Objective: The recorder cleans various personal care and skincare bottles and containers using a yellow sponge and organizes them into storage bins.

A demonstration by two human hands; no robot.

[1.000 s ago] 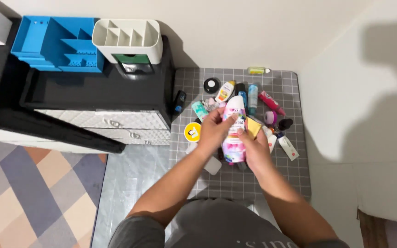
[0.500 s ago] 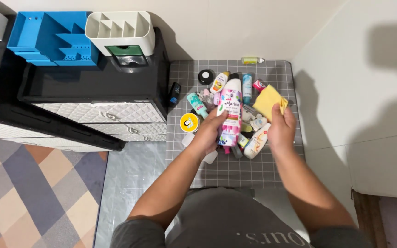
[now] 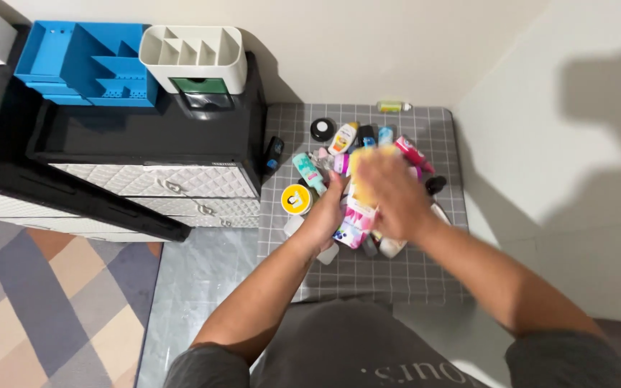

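My left hand (image 3: 325,212) grips a white and pink lotion bottle (image 3: 353,223) over a heap of small toiletries on a grey grid-patterned mat (image 3: 411,269). My right hand (image 3: 389,190) is blurred with motion and presses a yellow cloth (image 3: 364,169) against the upper part of the bottle, hiding its cap. Around them lie a yellow round tin (image 3: 297,199), a teal tube (image 3: 308,172), a black round jar (image 3: 322,129) and a white bottle (image 3: 343,138).
A black drawer unit (image 3: 145,144) with white quilted drawer fronts stands left of the mat. On it sit a blue organiser (image 3: 80,61) and a white divided organiser (image 3: 192,54). Walls close in behind and on the right. A patterned rug (image 3: 44,302) lies at lower left.
My right hand swung the yellow cloth from the right of the pile back onto the bottle. The left hand kept hold of the bottle, now tilted lower.
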